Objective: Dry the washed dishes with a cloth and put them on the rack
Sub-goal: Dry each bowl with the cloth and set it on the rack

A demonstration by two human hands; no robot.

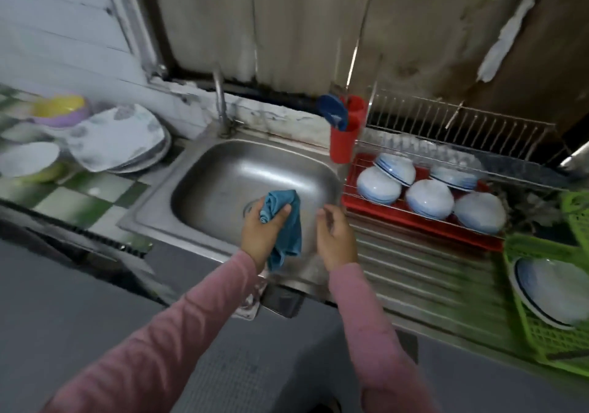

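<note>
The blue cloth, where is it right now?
In the head view, the blue cloth is held in the left hand over the sink, close beside the empty right hand.

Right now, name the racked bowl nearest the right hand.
The front-left bowl, at the rack's sink-side end; the other four sit farther from the right hand.

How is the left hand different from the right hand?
The left hand grips a blue cloth; the right hand holds nothing, its fingers loosely curled. The left hand is over the middle of the sink; the right hand is by the sink's right edge, nearer the rack. Both come out of pink sleeves.
</note>
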